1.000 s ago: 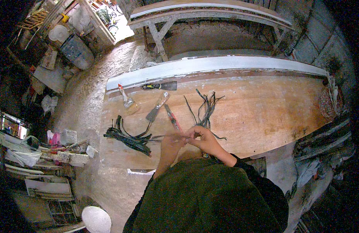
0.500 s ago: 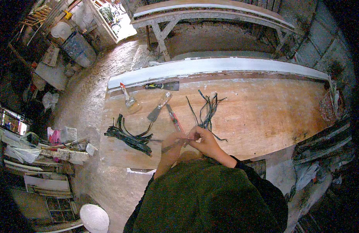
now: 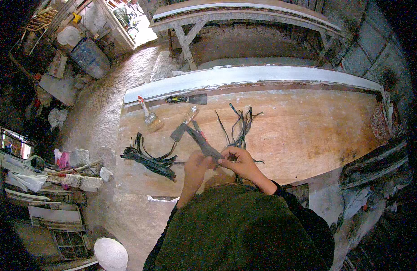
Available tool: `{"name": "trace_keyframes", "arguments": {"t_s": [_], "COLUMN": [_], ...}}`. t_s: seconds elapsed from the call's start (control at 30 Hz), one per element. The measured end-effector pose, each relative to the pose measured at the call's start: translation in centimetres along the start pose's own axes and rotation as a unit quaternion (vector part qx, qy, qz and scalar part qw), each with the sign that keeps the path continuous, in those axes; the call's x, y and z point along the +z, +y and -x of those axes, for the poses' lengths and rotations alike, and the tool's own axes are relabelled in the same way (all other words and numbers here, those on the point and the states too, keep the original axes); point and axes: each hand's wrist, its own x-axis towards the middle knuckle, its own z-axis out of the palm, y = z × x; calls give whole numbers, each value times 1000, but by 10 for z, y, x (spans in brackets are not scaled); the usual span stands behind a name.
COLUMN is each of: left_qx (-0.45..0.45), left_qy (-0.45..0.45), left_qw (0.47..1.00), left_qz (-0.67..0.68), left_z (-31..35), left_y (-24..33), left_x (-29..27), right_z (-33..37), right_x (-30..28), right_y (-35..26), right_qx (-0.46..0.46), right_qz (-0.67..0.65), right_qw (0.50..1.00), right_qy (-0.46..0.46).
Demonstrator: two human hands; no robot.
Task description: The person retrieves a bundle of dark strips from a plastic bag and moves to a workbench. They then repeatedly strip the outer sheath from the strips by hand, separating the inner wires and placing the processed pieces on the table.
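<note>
In front of my body, both hands meet over the near side of the wooden board (image 3: 298,135). A flat dark grey strip (image 3: 200,141) slants up and left from between my fingers. My right hand (image 3: 241,163) pinches its near end between thumb and fingers. My left hand (image 3: 195,171) is closed on the strip close beside it; some of its fingers are hidden. Just beyond my right hand lies a loose spread of thin dark strips (image 3: 243,124). To the left of my left hand rests a thicker bundle of dark strips (image 3: 149,161).
Beyond my hands lie a paintbrush (image 3: 150,118), a putty knife (image 3: 195,99), a scraper (image 3: 178,133) and a slim red-and-black tool (image 3: 197,128), partly covered by the strip. A long white-coated plank (image 3: 244,74) lines the board's far edge. Behind stands a trestle bench (image 3: 190,43).
The strip, earlier low across my left hand and wrist, now points away from me over the red-and-black tool. Both hands remain close together in nearly the same place.
</note>
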Motion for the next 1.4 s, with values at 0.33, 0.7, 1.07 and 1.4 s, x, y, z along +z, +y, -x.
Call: {"name": "trace_keyframes", "arguments": {"t_s": [0.33, 0.7, 1.07, 1.4], "left_qx": [-35, -24, -16, 11], "left_qy": [-40, 37, -39, 7], "left_qw": [996, 997, 996, 1000], "left_qz": [69, 64, 72, 7], "left_z": [0, 0, -2, -5], "left_y": [-7, 9, -8, -14], "left_x": [11, 11, 9, 8], "right_z": [-1, 0, -3, -3], "right_x": [3, 1, 0, -1], "right_y": [5, -6, 12, 4], "right_qx": [7, 20, 38, 29], "right_qz": [-34, -43, -52, -37], "right_qw": [999, 998, 998, 999], "right_qy": [12, -47, -10, 14]}}
